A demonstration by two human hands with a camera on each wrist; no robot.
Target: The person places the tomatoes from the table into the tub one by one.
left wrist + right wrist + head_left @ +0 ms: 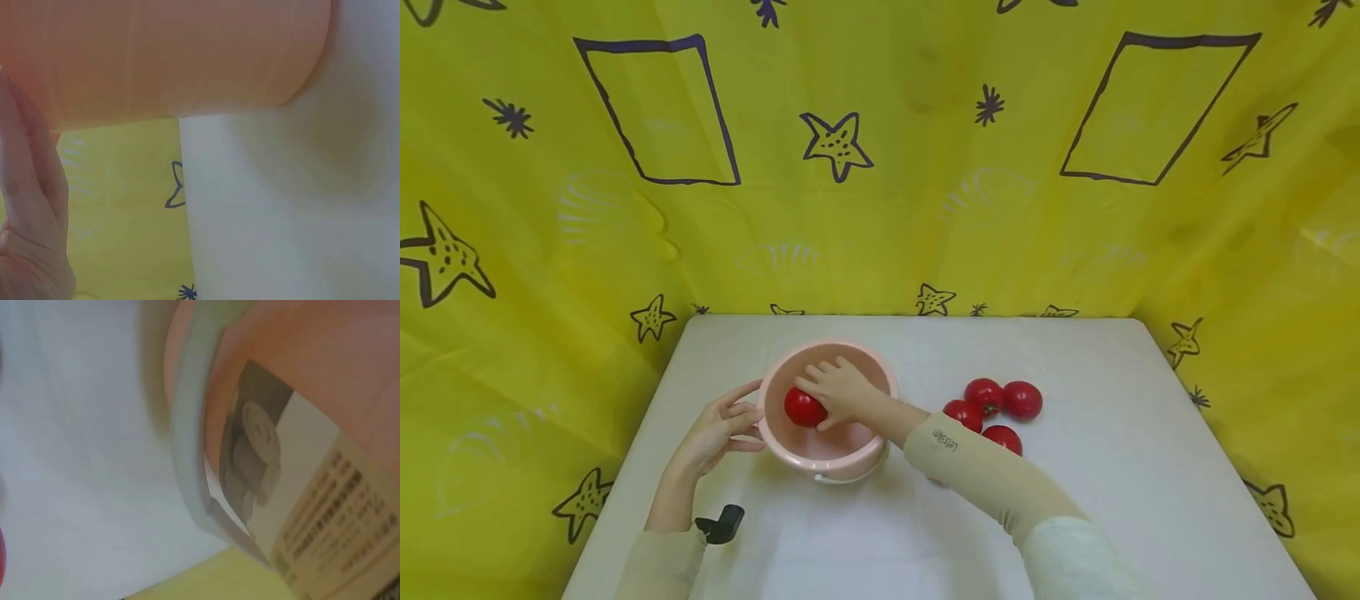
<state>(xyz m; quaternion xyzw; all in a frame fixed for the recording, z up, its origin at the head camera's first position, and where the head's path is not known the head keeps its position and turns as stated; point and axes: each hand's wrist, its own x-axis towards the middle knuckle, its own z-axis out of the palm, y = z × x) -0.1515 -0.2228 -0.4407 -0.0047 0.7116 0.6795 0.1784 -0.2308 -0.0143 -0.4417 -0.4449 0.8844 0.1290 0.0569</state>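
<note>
A pink bucket (829,462) with a pale handle stands on the white table. Inside its mouth, my right hand (842,393) holds a red tomato (803,407) between thumb and fingers; part of the tomato is hidden under the hand. My left hand (718,432) touches the bucket's left side near the rim, fingers extended. The left wrist view has the bucket's outer wall (175,56) with the left hand (34,194) against it. A printed label (312,494) and the handle (190,419) fill much of the right wrist view, where the right hand is out of sight.
Several more red tomatoes (1022,401) lie together on the table (1120,467) right of the bucket, partly behind the right forearm. A yellow curtain (895,225) with dark star drawings hangs behind and beside the table. A black strap piece (722,525) sits at the left wrist.
</note>
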